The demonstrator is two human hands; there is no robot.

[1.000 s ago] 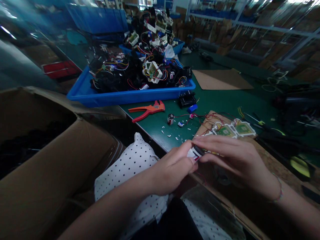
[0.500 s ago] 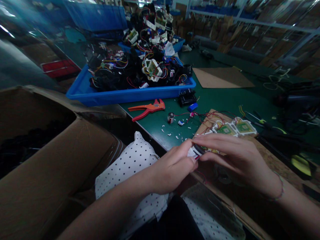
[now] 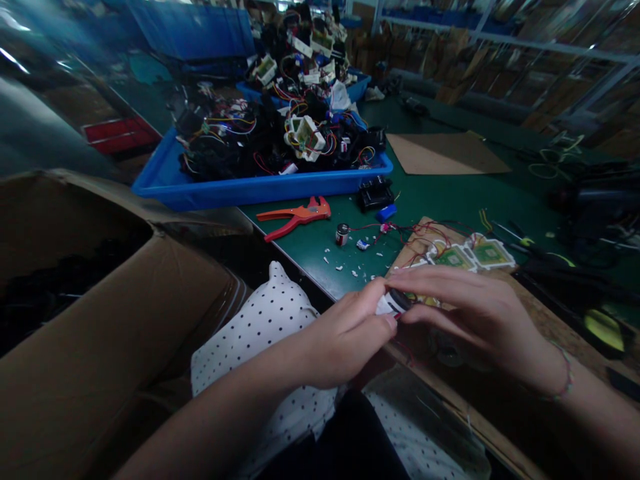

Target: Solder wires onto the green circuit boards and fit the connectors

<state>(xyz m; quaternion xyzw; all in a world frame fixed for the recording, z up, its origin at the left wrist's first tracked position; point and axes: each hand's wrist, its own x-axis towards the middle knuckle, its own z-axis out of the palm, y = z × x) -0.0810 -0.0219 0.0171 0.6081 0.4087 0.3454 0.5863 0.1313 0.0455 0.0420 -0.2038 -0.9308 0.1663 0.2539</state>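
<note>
My left hand (image 3: 345, 337) is closed around a small white cylindrical battery (image 3: 386, 305) with a dark end, just over the table's near edge. The fingers and thumb of my right hand (image 3: 473, 317) close on the battery's dark end from the other side; the fingertips are partly hidden. Beyond my hands, a similar small battery (image 3: 342, 234) stands upright on the green table, with a thin red wire beside it. Orange wire cutters (image 3: 300, 217) lie to its left. Circuit boards in white frames (image 3: 453, 257) rest on a brown board behind my right hand.
A blue tray (image 3: 260, 191) heaped with black housings and wires stands at the back left. An open cardboard box (image 3: 115, 313) is at my left. White scraps (image 3: 354, 273) dot the green table (image 3: 425, 193). Dark tools with yellow parts (image 3: 603, 330) lie at right.
The battery between my hands has turned slightly, and its red marking now shows lower down. Both hands stay in almost the same place.
</note>
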